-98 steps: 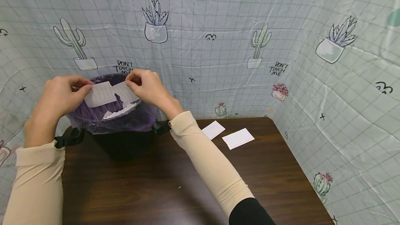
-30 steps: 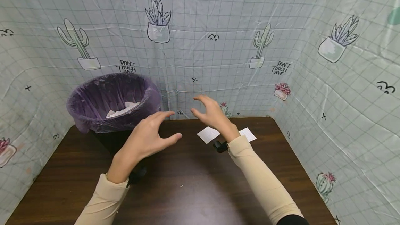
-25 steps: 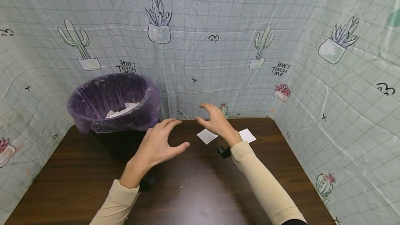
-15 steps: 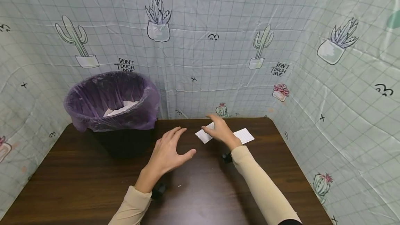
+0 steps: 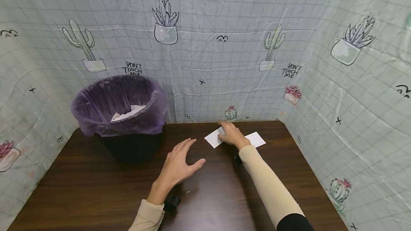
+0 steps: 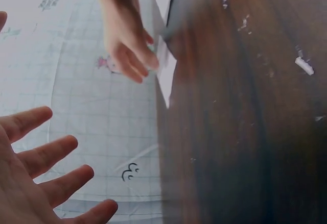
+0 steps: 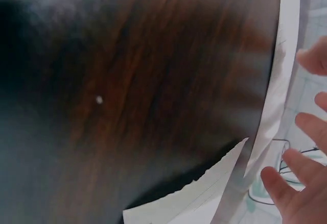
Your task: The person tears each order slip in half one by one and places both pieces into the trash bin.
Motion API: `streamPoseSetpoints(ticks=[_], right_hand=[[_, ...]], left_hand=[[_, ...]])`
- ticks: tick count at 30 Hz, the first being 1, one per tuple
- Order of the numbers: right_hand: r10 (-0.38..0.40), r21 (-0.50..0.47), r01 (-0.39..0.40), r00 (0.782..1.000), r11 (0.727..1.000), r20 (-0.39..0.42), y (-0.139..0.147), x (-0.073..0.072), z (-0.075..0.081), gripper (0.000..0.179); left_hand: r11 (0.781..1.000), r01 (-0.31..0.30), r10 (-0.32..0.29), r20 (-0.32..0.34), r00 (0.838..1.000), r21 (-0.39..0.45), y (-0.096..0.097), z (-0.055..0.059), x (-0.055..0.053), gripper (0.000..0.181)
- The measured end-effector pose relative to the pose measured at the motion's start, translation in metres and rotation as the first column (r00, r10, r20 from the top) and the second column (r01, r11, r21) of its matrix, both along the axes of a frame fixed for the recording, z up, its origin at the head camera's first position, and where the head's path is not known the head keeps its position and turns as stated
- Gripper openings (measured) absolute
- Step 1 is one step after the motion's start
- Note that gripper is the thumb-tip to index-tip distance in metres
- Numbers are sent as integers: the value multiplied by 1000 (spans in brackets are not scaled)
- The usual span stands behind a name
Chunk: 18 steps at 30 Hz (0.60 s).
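In the head view my right hand (image 5: 232, 134) reaches over the left one of two lined paper pieces (image 5: 213, 139) at the table's back. Its fingers are spread in the right wrist view, the thumb nearest that paper (image 7: 273, 91); whether it touches I cannot tell. Beside that hand lies the other paper piece (image 5: 255, 139), partly hidden by the wrist; up close this piece (image 7: 189, 198) has a ragged, torn-looking edge. My left hand (image 5: 178, 165) hovers over the middle of the table, fingers apart and holding nothing; the left wrist view also shows its spread fingers (image 6: 56, 155).
A black bin (image 5: 128, 149) with a purple liner (image 5: 151, 124) stands at the back left, paper scraps (image 5: 128, 112) inside. Small white bits (image 6: 304, 66) dot the dark wooden table (image 5: 96, 188). A patterned cloth (image 5: 199, 60) hangs behind and at both sides.
Both hands held paper above the bin at first; those pieces are gone from them. The hands then came rightward and down, the right one lowering to the left paper piece.
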State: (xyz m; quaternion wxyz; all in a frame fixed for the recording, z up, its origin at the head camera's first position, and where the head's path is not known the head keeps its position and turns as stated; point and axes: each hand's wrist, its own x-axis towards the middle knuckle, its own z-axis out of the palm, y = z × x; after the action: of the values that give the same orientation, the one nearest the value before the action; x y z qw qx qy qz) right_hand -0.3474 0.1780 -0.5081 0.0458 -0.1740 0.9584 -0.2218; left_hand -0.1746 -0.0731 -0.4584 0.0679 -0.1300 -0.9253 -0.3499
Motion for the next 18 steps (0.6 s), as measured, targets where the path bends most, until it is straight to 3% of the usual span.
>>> streamPoseSetpoints(ticks=[7,18], right_hand=[[2,77,-3,1000,997,10,3,-5,-1,53],[27,140,-33,998,990,50,-3,9,10,49]], left_hand=[[1000,14,-14,6,1000,9,0,-6,2,75],[999,-1,0,14,1000,45,-2,-11,3,74]])
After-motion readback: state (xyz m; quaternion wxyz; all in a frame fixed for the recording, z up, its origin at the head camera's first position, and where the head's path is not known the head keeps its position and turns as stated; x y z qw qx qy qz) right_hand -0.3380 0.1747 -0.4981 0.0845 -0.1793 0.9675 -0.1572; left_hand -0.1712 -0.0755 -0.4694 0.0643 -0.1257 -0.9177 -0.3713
